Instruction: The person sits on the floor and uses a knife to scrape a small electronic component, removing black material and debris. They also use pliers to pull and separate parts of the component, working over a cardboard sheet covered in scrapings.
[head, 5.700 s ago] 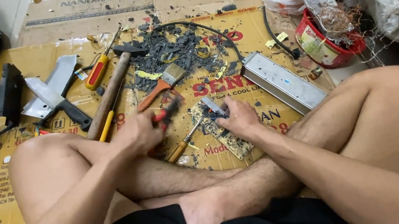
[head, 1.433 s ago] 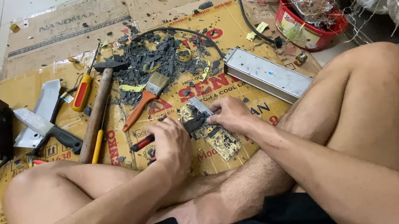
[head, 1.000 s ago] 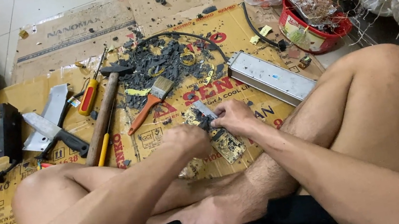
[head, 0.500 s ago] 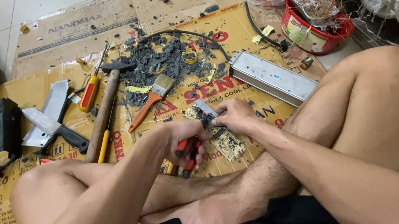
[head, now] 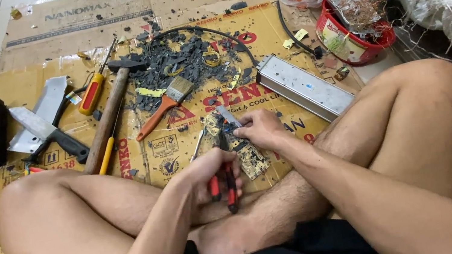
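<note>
I sit cross-legged on flattened cardboard (head: 259, 29). My left hand (head: 210, 175) is shut on a pair of red-and-black handled pliers (head: 226, 179), whose jaws point up toward a circuit board (head: 249, 157) lying on the cardboard. My right hand (head: 260, 129) presses on the upper end of that board and pinches a small grey metal piece (head: 228, 115) at its top. The two hands are close together, just in front of my crossed shins.
A silver metal casing (head: 305, 86) lies right of my hands. Behind are a pile of dark broken bits (head: 182, 67), an orange-handled brush (head: 164, 103), a hammer (head: 108, 119), screwdrivers, a cleaver (head: 47, 135), and a red bucket (head: 349, 39) of wire scraps. Bags stand at right.
My left hand took up the pliers and drew back toward my legs, turning their jaws to the circuit board. My right hand stayed on the board, holding it down.
</note>
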